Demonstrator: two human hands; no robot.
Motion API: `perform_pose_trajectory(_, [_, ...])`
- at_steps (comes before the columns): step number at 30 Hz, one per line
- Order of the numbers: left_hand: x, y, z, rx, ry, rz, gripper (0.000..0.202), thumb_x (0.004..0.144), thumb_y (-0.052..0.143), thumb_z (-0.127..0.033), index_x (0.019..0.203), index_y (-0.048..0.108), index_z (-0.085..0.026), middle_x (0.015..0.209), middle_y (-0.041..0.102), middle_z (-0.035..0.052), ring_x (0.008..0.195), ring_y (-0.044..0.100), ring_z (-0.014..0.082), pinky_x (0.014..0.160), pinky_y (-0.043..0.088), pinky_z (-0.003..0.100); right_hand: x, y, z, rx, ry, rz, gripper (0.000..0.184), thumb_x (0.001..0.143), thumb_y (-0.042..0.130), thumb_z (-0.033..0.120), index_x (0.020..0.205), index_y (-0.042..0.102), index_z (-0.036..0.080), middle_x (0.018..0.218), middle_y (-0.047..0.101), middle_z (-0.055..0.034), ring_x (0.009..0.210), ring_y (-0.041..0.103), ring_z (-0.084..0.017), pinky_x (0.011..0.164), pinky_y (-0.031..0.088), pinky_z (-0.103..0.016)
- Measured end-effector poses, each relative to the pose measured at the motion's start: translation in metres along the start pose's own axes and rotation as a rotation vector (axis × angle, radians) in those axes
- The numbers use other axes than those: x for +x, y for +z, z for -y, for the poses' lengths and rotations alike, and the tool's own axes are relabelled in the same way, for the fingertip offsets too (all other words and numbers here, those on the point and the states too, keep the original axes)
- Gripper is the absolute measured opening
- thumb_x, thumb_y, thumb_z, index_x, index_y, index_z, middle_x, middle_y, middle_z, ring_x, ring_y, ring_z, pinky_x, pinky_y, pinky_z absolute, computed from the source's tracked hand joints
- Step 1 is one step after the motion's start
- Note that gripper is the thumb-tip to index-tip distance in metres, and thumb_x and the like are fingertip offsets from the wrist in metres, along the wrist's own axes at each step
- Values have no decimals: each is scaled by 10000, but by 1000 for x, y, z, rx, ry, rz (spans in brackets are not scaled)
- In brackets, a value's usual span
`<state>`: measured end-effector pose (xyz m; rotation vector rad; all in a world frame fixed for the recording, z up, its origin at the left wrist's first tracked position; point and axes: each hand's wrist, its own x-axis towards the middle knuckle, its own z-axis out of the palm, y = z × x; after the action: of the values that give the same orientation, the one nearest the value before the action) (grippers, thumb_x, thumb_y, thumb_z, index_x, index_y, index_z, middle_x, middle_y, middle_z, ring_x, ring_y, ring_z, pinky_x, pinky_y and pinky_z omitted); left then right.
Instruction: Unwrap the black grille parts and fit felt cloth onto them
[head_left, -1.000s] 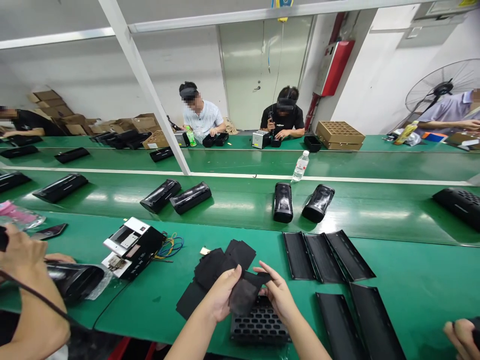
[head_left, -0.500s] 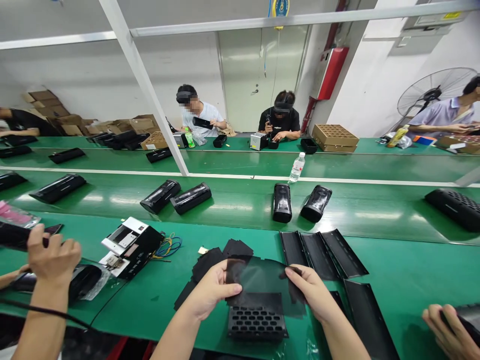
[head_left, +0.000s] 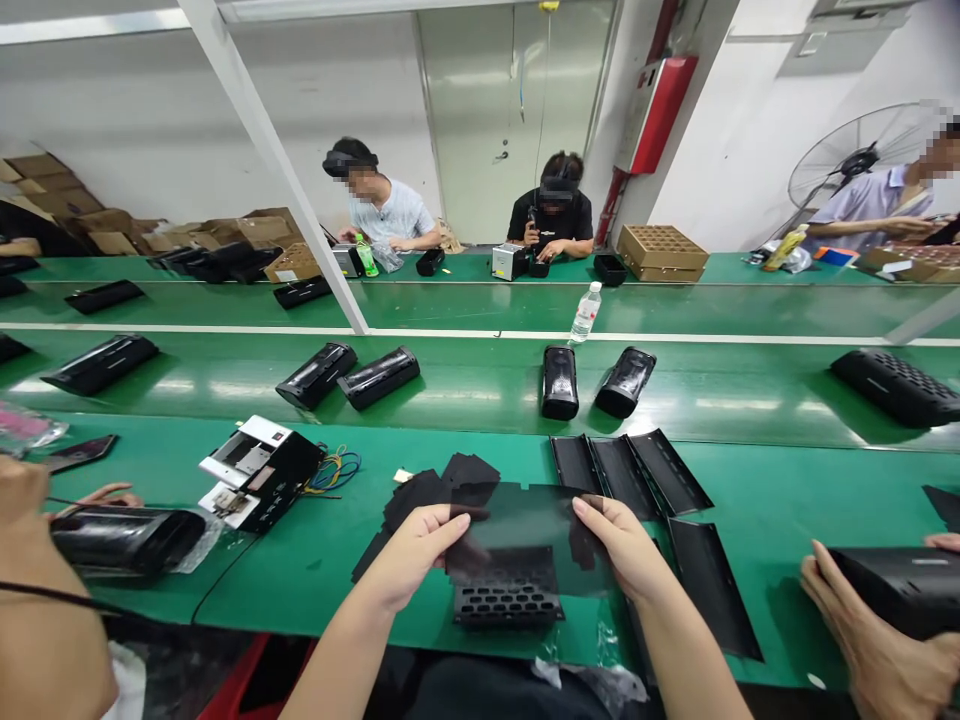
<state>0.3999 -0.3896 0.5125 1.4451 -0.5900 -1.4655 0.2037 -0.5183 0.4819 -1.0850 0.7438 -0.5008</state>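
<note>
A thin, see-through dark sheet (head_left: pixel 529 525) is stretched between my two hands. My left hand (head_left: pixel 416 555) pinches its left end between thumb and fingers. At the other end, my right hand (head_left: pixel 626 545) grips it the same way. Below the sheet lies a black perforated panel (head_left: pixel 506 608), its upper part seen through the sheet. Behind my left hand is a loose pile of black sheets (head_left: pixel 420 497). Several black curved panels (head_left: pixel 626 480) lie beyond and beside my right hand.
To the left stand a black-and-white device (head_left: pixel 259 475) and coiled wires (head_left: pixel 337 470). Black cylindrical housings (head_left: pixel 560 383) sit on the green conveyor (head_left: pixel 465 400) ahead. A co-worker's hands hold a black housing (head_left: pixel 900 590) at right; a co-worker's arm (head_left: pixel 45 600) is at left.
The sheet is now held flatter and more evenly between my hands. At left, the co-worker's raised hand has moved away; at right, more of the co-worker's black housing shows.
</note>
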Motion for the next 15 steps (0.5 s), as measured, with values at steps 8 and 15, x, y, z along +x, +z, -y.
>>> perform_pose_trajectory(8, [29, -19, 59, 324, -65, -115, 364, 649, 522, -522, 588, 493, -164, 512, 504, -41, 494, 466, 104, 483, 361, 209, 28, -22, -74, -332, 66, -24, 383, 678, 531, 510, 532, 467, 161, 461, 477, 36, 435, 426, -97, 418, 308, -212])
perform_pose_trajectory(15, [64, -27, 152, 813, -132, -313, 360, 648, 542, -345, 418, 314, -188, 427, 288, -68, 514, 403, 116, 511, 263, 223, 42, -28, -167, -681, 135, -191, 259, 614, 600, 315, 455, 429, 202, 500, 531, -9, 625, 567, -229, 593, 402, -302])
